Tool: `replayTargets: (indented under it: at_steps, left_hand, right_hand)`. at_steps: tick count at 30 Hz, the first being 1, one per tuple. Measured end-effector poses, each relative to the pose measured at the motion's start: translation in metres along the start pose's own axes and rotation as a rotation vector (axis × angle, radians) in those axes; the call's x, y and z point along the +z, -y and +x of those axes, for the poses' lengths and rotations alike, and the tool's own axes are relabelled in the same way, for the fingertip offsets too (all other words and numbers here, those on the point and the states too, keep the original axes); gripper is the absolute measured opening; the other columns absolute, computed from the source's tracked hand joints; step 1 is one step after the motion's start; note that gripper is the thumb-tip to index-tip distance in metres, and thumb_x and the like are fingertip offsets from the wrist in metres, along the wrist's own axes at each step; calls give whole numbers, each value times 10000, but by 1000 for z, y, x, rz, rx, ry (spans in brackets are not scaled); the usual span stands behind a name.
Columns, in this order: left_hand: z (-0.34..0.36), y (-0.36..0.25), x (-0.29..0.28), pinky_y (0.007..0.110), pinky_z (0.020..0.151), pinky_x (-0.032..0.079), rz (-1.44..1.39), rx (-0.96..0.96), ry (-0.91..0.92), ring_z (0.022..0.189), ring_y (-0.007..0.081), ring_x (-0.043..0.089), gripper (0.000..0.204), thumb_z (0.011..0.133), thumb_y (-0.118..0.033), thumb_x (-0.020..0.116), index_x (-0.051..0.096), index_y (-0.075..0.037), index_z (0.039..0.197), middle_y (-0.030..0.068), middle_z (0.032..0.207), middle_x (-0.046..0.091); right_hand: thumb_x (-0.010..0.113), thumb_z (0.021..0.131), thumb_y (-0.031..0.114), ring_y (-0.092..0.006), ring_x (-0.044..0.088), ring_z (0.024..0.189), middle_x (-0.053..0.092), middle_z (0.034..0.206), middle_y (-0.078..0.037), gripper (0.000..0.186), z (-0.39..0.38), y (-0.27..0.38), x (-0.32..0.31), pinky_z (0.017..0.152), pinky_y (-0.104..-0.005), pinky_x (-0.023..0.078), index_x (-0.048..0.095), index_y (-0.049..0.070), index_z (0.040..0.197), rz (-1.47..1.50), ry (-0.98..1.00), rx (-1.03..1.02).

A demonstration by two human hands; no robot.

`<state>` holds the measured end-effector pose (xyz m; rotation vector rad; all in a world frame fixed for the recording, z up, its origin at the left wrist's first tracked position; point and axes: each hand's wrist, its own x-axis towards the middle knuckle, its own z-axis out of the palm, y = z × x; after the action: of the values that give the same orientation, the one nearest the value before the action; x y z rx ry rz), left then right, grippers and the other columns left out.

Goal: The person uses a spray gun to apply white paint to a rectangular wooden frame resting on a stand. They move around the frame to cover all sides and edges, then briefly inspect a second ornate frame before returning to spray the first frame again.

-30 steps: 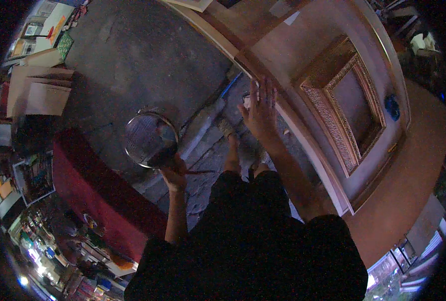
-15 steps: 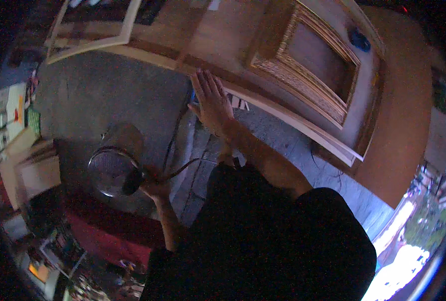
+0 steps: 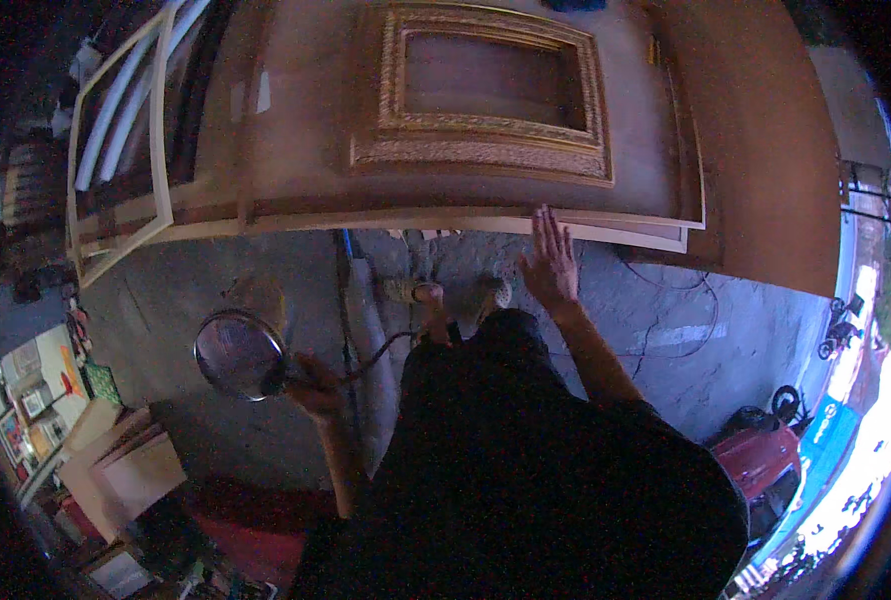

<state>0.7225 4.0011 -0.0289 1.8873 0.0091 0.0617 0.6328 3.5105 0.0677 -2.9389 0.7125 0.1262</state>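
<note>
My left hand [image 3: 317,388] is closed round the handle end of a round, metal-rimmed device [image 3: 240,352]. A cord [image 3: 377,355] runs from near that hand toward my body; the device's exact kind does not show. My right hand [image 3: 553,262] is open with its fingers stretched, at the front edge of the table [image 3: 305,150]. Its fingertips overlap the pale wooden strip [image 3: 365,223] along that edge; whether they press on it I cannot tell. Beyond them an ornate gold picture frame [image 3: 485,160] lies on the table.
A thin pale frame [image 3: 162,150] sticks out over the table's left end, near white rolls [image 3: 115,120]. Brown board [image 3: 775,180] extends at the right. Cardboard pieces [image 3: 140,470] stand at lower left. A red motorbike [image 3: 760,460] is at lower right, and a cable [image 3: 710,300] lies on the floor.
The view has turned, so the gold frame now sits nearer the middle. My right hand has moved right along the table edge. My left hand still holds the round device.
</note>
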Motion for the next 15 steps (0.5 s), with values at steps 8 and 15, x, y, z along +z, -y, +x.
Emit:
replayTargets:
  at_steps: [8,15]
  left_hand:
    - [-46,-58,77,234,522,356,-1062,-593,366,633,111,491,712,891,-736,449,588,-118,1215,10,872,594]
    - [-116,-97,150,289,453,316,-735,-571,129,488,104,385,572,920,-679,433,575,-127,961,-31,669,471]
  right_hand:
    - [577,962,351,-370,324,1439,328,1576,-165,745,-45,-212,34,1150,-486,321,245,27,1545,5,-297,327]
    - [628,955,200,-301,598,802,635,937,-145,277,-121,-247,6,715,-397,502,604,26,1170,649,-283,499]
